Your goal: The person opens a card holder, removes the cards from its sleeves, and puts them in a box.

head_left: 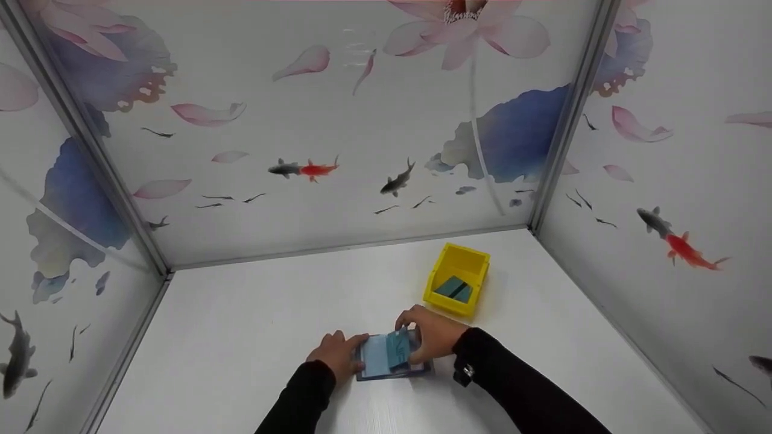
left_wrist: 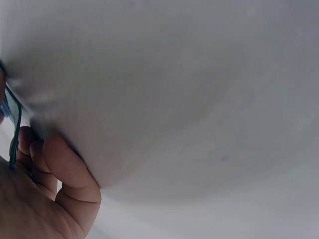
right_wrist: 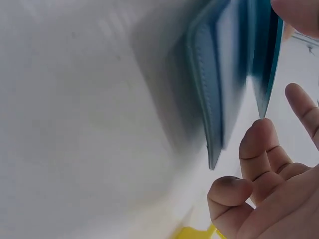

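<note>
A dark-edged card holder [head_left: 375, 357] lies opened on the white table, its pale inner sleeves facing up. My left hand [head_left: 335, 354] grips its left edge; in the left wrist view only a corner of the card holder [left_wrist: 15, 117] shows beside the curled fingers. Over its right half, my right hand [head_left: 435, 333] pinches a teal card [head_left: 398, 348] between thumb and fingers. The right wrist view shows that card [right_wrist: 271, 69] standing tilted above the stitched cover [right_wrist: 204, 89], a fingertip at its lower corner. Whether the card is partly inside a sleeve, I cannot tell.
Behind my right hand stands a yellow bin [head_left: 476, 265] with teal cards [head_left: 453, 289] inside, one dark-striped. White panels with painted fish and lotus flowers enclose the table [head_left: 253, 325] at the back and on both sides.
</note>
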A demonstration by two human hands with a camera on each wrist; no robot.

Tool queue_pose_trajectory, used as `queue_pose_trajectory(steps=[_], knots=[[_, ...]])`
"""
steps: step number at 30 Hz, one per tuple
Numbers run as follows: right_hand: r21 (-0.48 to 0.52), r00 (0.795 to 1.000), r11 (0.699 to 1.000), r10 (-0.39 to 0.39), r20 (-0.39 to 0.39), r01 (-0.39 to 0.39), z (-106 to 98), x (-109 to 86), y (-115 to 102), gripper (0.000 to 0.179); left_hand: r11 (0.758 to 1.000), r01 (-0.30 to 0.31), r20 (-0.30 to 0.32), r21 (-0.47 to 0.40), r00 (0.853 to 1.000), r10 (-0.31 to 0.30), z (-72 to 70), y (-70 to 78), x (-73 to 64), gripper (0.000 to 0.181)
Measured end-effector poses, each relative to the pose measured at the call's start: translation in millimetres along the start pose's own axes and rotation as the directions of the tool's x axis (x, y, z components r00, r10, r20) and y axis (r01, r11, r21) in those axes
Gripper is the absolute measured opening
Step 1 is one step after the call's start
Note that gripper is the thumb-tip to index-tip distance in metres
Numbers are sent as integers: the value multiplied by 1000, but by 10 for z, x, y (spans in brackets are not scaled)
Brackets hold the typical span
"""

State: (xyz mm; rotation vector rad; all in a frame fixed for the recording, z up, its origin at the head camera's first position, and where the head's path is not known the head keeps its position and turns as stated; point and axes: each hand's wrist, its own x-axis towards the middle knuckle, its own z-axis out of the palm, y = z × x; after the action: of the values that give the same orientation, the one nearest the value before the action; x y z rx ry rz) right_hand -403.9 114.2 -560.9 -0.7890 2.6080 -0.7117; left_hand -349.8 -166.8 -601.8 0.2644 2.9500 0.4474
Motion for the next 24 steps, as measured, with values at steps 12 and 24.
queue_pose_trajectory(steps=[12, 24], knots=[[92, 950, 989, 137, -282, -115, -533, -125, 238, 74, 1000, -1, -36, -3, 999, 1, 74, -40, 26, 61], [-42, 851, 941, 285, -441, -337, -923, -48, 699, 78, 1000, 4, -12, -28, 1000, -4, -19, 42, -27, 61]])
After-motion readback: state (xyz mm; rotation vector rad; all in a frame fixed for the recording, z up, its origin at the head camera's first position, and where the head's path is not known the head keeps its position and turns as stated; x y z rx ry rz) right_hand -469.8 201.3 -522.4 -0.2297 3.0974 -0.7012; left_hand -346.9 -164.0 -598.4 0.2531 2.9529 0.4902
